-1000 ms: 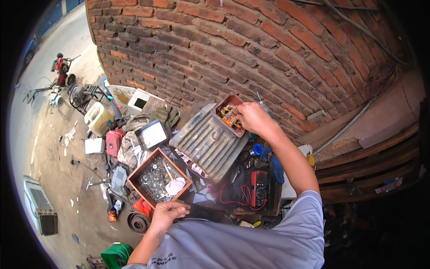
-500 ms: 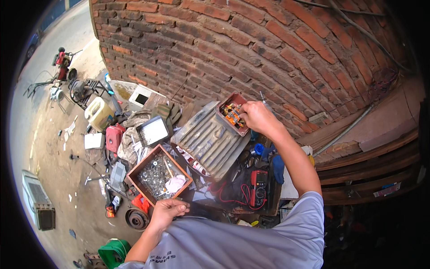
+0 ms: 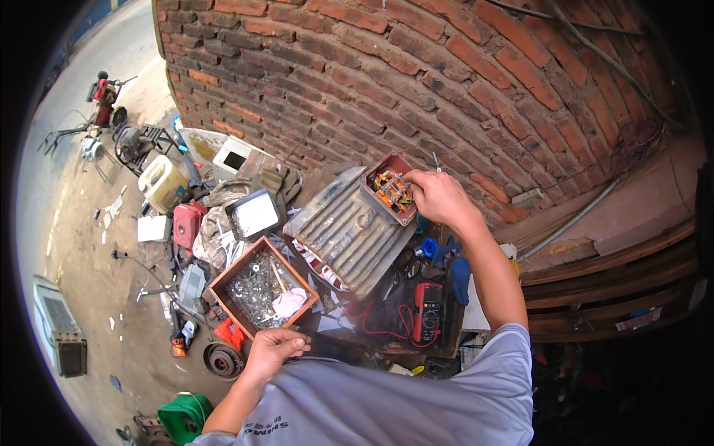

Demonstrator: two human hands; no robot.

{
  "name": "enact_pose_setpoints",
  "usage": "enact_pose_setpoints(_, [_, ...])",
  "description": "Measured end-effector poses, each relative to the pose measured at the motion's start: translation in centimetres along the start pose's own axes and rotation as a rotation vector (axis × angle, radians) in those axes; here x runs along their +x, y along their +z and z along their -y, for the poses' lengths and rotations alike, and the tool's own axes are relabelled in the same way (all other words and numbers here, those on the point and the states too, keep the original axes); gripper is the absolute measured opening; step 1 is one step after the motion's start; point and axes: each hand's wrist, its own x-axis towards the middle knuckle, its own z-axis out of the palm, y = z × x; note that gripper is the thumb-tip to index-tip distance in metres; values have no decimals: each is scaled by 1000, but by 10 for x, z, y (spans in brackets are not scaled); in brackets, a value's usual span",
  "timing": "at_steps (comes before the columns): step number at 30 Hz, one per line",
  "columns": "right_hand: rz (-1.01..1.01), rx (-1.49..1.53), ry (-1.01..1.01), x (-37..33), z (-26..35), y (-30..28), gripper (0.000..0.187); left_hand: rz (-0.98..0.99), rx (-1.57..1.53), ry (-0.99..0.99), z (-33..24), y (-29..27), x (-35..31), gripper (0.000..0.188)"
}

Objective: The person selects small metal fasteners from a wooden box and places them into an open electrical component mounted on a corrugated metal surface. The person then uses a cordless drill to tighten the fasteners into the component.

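Since a second ago, my right hand (image 3: 444,197) has eased slightly toward the right rim of the open reddish box (image 3: 397,164). Nearest me, my left hand (image 3: 275,351) presses thumb and fingers together beside the wooden box (image 3: 292,269). Beyond, the reddish box sits on the ribbed metal casing (image 3: 353,230); whether my bent right fingers pinch its orange parts (image 3: 390,191), I cannot tell.
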Motion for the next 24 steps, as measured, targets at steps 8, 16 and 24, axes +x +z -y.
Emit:
enact_pose_setpoints(8, [44,-1,74,-4,10,-2,29,20,-19,-13,1,3,2,16])
enact_pose_setpoints(16, [54,-21,97,-3,7,0,26,31,-17,-9,7,-1,4,18])
enact_pose_setpoints(24, [-116,98,-30,-23,20,-9,24,8,-61,21,-3,7,-1,16])
